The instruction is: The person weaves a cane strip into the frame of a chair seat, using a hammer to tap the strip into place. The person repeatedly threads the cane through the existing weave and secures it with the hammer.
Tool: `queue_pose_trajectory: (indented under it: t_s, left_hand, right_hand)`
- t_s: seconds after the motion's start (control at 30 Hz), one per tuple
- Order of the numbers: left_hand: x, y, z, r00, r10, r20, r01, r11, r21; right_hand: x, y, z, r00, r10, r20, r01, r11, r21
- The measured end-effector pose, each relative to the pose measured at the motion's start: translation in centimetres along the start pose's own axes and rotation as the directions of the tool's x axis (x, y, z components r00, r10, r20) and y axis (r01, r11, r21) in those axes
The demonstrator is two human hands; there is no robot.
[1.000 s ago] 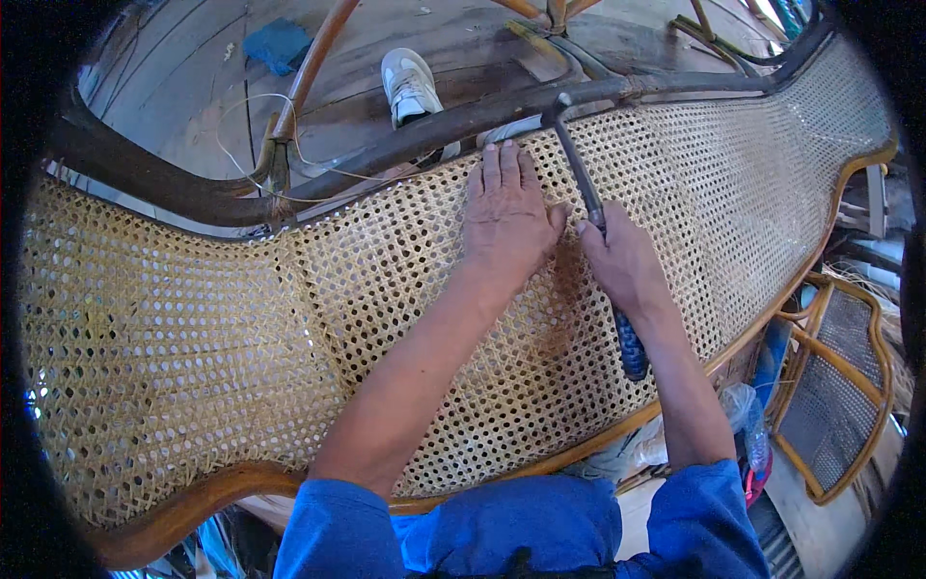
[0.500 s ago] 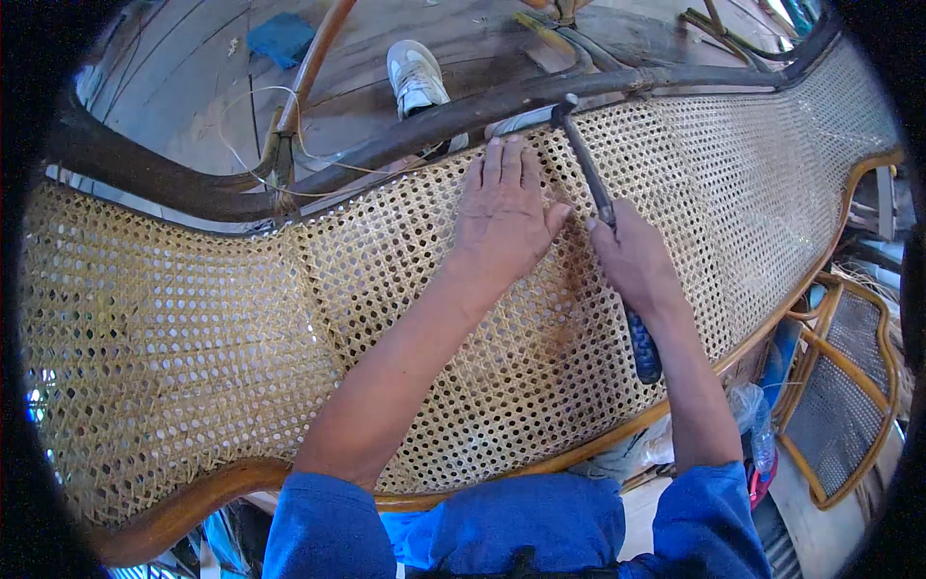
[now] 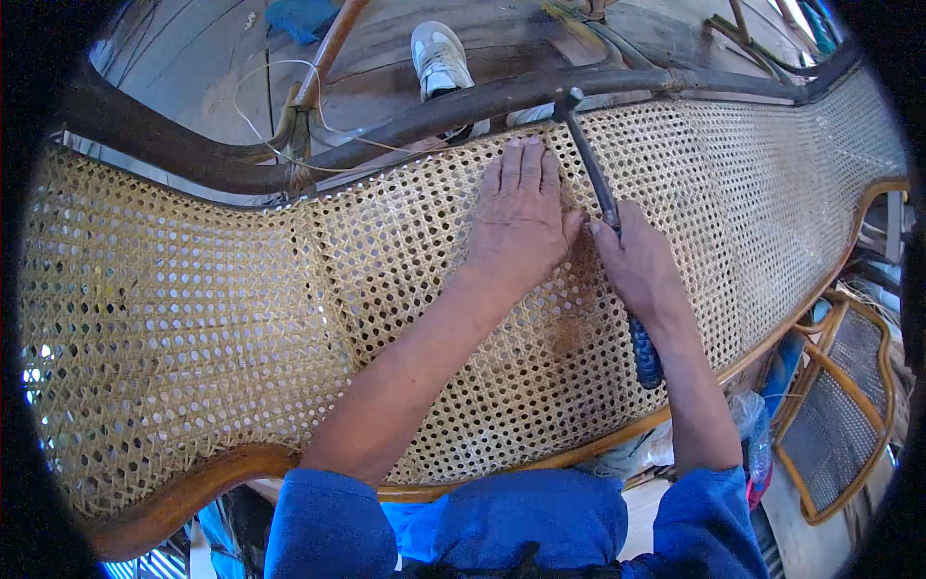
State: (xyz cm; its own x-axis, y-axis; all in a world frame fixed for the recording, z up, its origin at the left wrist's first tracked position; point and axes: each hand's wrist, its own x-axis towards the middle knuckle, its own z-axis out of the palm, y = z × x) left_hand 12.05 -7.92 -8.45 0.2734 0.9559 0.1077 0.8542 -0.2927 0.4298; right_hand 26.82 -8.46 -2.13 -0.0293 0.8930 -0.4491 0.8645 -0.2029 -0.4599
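My left hand [image 3: 523, 217] lies flat on the woven cane webbing [image 3: 415, 261], its fingers stretched toward the far edge beside the dark rail [image 3: 502, 101]. In my right hand [image 3: 639, 261] is a hammer [image 3: 595, 174] with a dark metal shaft and a blue grip [image 3: 643, 352]. The grip sticks out below the hand toward me, and the hammer's head is over the dark rail, just right of my left fingertips. Whether the head touches the rail, I cannot tell. A brownish stain marks the webbing between my hands.
The long cane piece has a curved brown wooden edge [image 3: 222, 463] on my side. A loose pale strand [image 3: 241, 106] loops over the far rail at left. Beyond it are a white shoe [image 3: 441, 60] and a blue bag [image 3: 301, 17]. A smaller cane-filled frame [image 3: 839, 405] stands at right.
The whole view has shifted a little, so the frame sits higher and more to the right. Against the rail, the hammer is slightly further left, closer to my left hand, which stays flat.
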Motion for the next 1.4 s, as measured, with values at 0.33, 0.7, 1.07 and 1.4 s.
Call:
queue_pose_trajectory:
  t_s: [0.33, 0.7, 1.07, 1.4]
  left_hand:
    - [-0.7, 0.5, -0.6, 0.997, -0.073, 0.024, 0.073, 0.997, -0.004]
    - [-0.8, 0.5, -0.5, 0.997, -0.075, 0.023, 0.075, 0.997, -0.002]
    - [-1.1, -0.1, -0.9, 0.998, -0.061, -0.006, 0.061, 0.998, -0.017]
    - [12.0, -7.2, -2.8, 0.914, -0.308, 0.265, 0.349, 0.929, -0.125]
  right_hand:
    - [-0.4, -0.2, 0.6, 0.999, -0.045, 0.028, 0.045, 0.999, -0.029]
    - [-0.5, -1.0, 0.5, 0.998, -0.033, 0.057, 0.035, 0.998, -0.043]
    - [-0.2, -0.7, 0.4, 0.998, -0.041, 0.054, 0.042, 0.999, -0.029]
    - [-1.3, 0.2, -0.7, 0.997, 0.082, -0.002, -0.078, 0.958, 0.275]
